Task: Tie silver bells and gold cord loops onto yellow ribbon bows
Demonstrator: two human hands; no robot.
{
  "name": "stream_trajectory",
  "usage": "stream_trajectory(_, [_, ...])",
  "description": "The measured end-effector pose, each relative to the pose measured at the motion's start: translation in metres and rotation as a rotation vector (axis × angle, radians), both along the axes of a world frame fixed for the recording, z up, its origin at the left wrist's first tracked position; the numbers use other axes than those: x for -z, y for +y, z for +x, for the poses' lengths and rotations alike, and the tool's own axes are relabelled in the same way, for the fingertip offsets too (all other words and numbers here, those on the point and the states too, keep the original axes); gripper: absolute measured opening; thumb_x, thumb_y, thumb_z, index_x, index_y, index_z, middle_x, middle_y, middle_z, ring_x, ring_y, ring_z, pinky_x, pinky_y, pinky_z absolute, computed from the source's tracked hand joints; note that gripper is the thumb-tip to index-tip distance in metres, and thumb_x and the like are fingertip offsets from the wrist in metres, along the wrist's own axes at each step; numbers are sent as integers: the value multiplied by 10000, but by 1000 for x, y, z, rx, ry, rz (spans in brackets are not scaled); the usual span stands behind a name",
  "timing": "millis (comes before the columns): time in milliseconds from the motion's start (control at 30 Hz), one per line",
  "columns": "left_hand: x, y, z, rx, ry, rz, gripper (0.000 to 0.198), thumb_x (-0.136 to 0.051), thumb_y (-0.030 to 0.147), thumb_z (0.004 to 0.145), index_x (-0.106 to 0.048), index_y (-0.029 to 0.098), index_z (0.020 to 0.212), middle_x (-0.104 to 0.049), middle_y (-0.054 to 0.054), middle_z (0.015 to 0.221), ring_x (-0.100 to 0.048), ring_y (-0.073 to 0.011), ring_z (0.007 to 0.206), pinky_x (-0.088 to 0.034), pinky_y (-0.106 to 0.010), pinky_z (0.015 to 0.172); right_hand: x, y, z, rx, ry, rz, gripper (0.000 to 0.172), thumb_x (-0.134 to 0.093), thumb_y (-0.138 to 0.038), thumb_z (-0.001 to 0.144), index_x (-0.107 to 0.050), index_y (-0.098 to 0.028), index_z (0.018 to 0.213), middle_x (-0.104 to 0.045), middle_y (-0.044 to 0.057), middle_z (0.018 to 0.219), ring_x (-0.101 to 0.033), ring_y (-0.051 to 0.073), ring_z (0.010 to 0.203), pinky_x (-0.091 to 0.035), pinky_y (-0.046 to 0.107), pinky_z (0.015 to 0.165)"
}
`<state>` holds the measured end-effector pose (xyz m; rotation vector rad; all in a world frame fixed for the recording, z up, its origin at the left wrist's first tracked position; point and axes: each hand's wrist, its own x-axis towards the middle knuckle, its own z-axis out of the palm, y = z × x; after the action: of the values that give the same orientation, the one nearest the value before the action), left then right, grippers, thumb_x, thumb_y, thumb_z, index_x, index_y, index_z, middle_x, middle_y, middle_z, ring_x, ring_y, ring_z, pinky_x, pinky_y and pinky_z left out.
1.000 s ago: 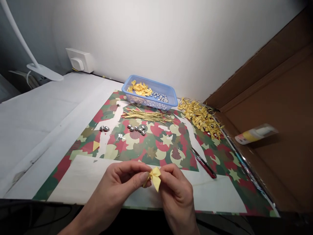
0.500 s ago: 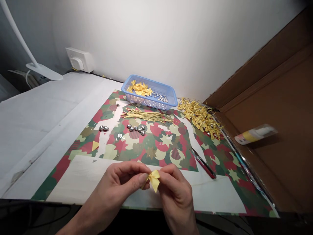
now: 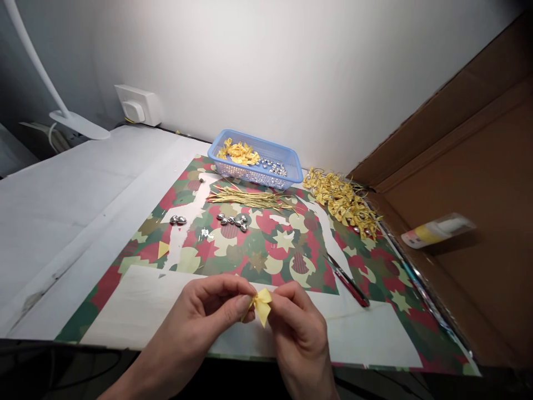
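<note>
Between my two hands, over the front of the table, is a small yellow ribbon bow (image 3: 262, 306). Its left part is pinched between the thumb and fingers of my left hand (image 3: 208, 314). On the other side, my right hand (image 3: 298, 328) has its fingers curled at the bow's right loop, and its fingertips are partly hidden. Beyond the hands lie several shiny silver beads (image 3: 231, 221). Two or three more silver beads (image 3: 178, 220) sit farther left. Thin gold cords (image 3: 250, 197) lie in a bundle behind them.
A blue basket (image 3: 258, 180) at the back holds yellow bows and silver beads. To its right is a heap of yellow bows with cords (image 3: 341, 200). Red-handled scissors (image 3: 352, 286) lie right of my hands. A bottle (image 3: 437, 231) rests by the cardboard wall (image 3: 462, 144).
The view has shifted very slightly. Both hands keep the bow in almost the same place and pose.
</note>
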<state>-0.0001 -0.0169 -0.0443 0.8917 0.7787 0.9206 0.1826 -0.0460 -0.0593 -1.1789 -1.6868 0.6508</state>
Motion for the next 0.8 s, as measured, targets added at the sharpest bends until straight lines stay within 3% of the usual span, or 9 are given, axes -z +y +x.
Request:
stream_trajectory(367, [-3,0,1,19,41,35,119,-738,331,946,-820,256,901,-711,18,802,-628,-138,796,-497,-190,744,-2,-1,1,-20,1,33,385,-507,-51,963,-767,-310,1080,-569,1,832,-577,128,707,-462,220,596])
stream_trajectory(800, [-4,1,0,69,39,2,119,-748,339,936,-804,250,881,-723,14,795,-642,-141,795,-499,-196,746,0,0,0,-9,-38,112,300,-521,-52,959,-747,-250,959,-571,13,781,-562,135,664,-460,228,557])
